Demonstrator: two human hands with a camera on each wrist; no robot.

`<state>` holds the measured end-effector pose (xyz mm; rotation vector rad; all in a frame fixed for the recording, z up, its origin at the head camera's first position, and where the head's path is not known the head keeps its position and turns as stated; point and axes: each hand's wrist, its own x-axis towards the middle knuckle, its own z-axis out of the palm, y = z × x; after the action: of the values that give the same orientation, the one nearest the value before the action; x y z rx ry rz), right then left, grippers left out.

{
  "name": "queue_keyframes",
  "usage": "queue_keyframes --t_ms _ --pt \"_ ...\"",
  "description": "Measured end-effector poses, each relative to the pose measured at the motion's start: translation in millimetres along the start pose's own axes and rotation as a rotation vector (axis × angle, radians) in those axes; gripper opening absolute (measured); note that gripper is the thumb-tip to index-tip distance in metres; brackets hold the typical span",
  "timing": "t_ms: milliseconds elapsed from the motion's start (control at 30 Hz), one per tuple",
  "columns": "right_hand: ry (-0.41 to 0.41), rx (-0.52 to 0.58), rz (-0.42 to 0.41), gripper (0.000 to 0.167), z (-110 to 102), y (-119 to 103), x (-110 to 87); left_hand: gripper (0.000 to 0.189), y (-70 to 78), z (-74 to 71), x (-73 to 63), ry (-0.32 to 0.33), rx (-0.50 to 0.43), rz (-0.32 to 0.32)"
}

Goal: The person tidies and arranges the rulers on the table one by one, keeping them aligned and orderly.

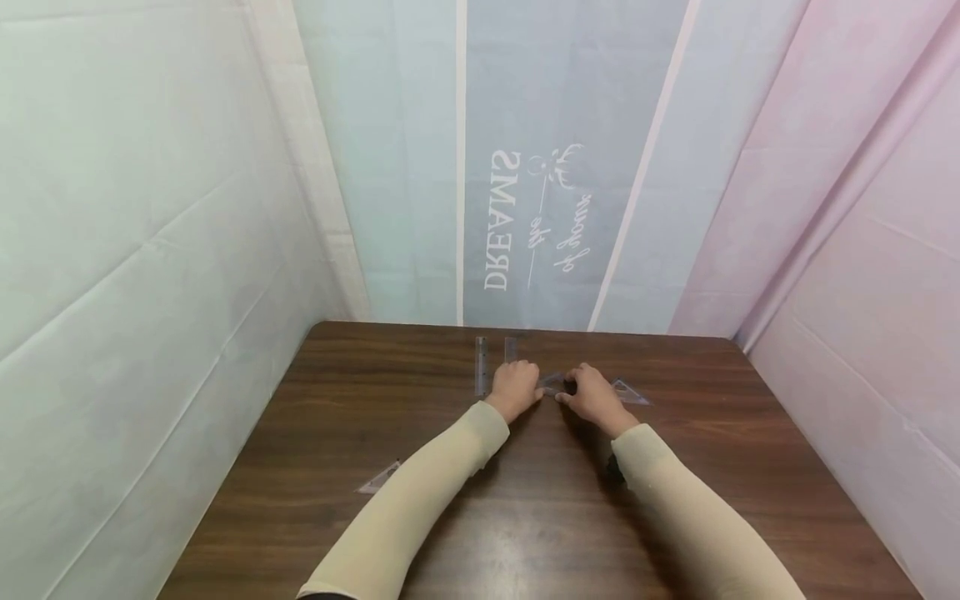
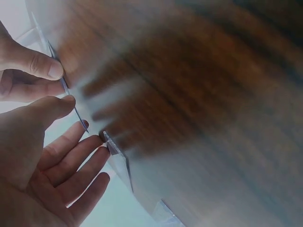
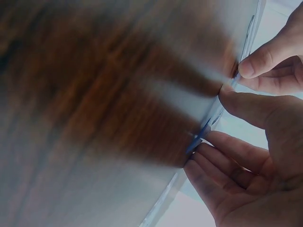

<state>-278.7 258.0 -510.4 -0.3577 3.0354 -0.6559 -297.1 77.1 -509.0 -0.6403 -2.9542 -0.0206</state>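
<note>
A clear set square [image 1: 552, 383] with bluish edges lies flat on the table between both hands. My right hand [image 1: 596, 396] holds its right side with curved thumb and index finger. From the left, my left hand [image 1: 516, 388] touches its near corner with the thumb; the fingers are spread and fairly straight in the left wrist view. A clear ruler [image 1: 511, 348] runs behind the left hand, partly hidden by it. Another clear ruler [image 1: 481, 367] lies parallel, farther left. Just right of the right hand is a second set square [image 1: 632, 392] with blue edges.
A clear triangular piece [image 1: 382, 477] lies at the left, partly covered by the left sleeve [image 1: 420, 492]. The brown wooden table [image 1: 510, 533] ends at a printed cloth backdrop [image 1: 555, 100], with pale cloth walls [image 1: 135, 250] at the sides.
</note>
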Motion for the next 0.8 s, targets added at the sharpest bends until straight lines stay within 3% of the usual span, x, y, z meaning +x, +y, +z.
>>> queue_keyframes --t_ms 200,400,600,800 --pt "-0.018 0.01 -0.008 0.048 4.8 0.3 1.1 0.03 -2.2 0.4 -5.6 0.001 -0.013 0.015" --pt "-0.021 0.104 0.004 0.046 -0.1 -3.9 0.1 0.032 -8.0 -2.6 -11.9 0.024 -0.027 0.011" --pt "0.014 0.111 -0.023 0.045 -7.2 -18.7 -4.1 0.033 -24.5 -13.4 -21.2 0.048 -0.137 0.004" --pt "0.019 0.091 -0.032 0.05 -9.3 -38.6 -6.6 0.034 -43.9 -18.7 -33.5 0.079 -0.22 0.035"
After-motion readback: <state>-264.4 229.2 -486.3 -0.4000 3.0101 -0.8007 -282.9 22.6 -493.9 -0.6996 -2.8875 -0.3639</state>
